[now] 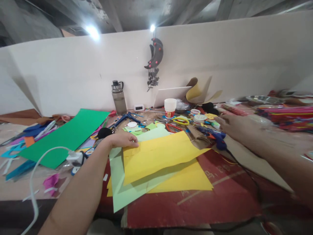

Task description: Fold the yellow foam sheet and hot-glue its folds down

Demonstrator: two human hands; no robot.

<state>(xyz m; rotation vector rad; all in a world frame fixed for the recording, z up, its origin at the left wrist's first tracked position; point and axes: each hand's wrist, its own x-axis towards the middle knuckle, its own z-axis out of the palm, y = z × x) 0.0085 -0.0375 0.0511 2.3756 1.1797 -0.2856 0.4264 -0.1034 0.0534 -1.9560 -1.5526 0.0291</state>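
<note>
Pinching with left hand (124, 139) rectangular yellow paper sheet (156, 156) at ten-o'clock corner | set six o'clock from red-and-white paper cup (170, 107) | with right hand (233, 124) at two o'clock, near blue plastic glue gun (221, 141), cannot tell finger gap | grip lightly, avoiding creases

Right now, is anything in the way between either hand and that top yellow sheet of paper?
For the right hand, yes: the blue glue gun lies between it and the top yellow sheet, near the sheet's right end. For the left hand, nothing visible: it holds the sheet's far left corner.
</note>
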